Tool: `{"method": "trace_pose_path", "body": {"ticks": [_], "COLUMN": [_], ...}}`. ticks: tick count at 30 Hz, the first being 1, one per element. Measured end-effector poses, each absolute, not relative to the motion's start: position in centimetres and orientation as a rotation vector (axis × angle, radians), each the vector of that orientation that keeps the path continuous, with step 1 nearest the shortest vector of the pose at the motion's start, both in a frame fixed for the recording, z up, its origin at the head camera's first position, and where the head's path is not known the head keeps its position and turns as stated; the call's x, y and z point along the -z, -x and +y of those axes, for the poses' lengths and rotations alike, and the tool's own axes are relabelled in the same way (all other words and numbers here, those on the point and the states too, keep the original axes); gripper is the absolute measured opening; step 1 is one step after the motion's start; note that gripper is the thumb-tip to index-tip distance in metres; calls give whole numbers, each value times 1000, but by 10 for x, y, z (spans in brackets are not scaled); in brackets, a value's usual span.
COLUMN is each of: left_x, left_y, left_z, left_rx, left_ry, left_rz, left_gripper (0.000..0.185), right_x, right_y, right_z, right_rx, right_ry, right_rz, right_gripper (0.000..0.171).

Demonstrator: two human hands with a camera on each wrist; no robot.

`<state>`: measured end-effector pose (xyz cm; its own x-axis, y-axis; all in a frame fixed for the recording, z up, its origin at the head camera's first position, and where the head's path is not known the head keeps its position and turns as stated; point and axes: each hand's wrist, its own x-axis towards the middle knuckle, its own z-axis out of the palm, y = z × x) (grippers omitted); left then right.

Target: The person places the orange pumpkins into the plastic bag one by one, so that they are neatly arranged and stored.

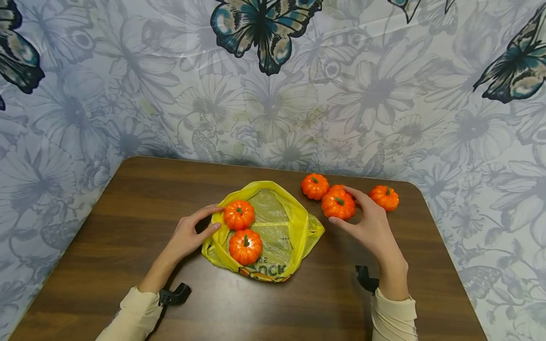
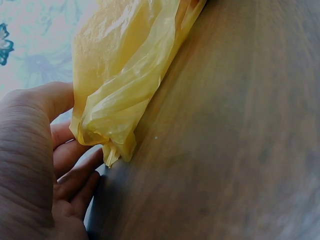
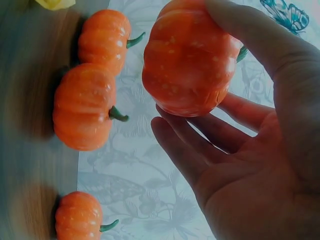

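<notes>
A small orange pumpkin (image 3: pixel 190 60) with a green stem is held between the thumb and fingers of my right hand (image 1: pixel 375 227). It is raised off the table, as the right wrist view shows. Just behind it stand two more pumpkins, one (image 1: pixel 315 186) to the left and one (image 3: pixel 85 106) mostly hidden in the head view. My left hand (image 1: pixel 189 234) grips the left rim of an open yellow plastic bag (image 1: pixel 298 222), thumb and fingers on the film. Inside the bag sit two pumpkins, one (image 1: pixel 239 215) by the left fingertips and one (image 1: pixel 245 247) nearer me.
Another pumpkin (image 1: pixel 384 197) stands toward the back right corner of the brown wooden table (image 1: pixel 273 312). Behind the table hangs a floral backdrop (image 1: pixel 273 118) with butterflies. Black straps (image 1: pixel 175 294) with cameras sit at both wrists.
</notes>
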<state>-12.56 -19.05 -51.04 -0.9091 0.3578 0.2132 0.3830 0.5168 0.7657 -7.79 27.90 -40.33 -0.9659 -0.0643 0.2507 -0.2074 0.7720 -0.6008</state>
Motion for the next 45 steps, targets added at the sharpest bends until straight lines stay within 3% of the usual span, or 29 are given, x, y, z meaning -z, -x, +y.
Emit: {"method": "trace_pose_path", "body": {"ticks": [45], "left_x": [513], "left_y": [142], "left_z": [-193], "left_rx": [1439], "left_ry": [711], "left_rz": [-2691], "left_gripper": [46], "right_x": [410], "right_y": [89], "right_z": [226], "right_rx": [-962], "right_ry": [-433], "right_rz": [-2825], "right_gripper": [82]}}
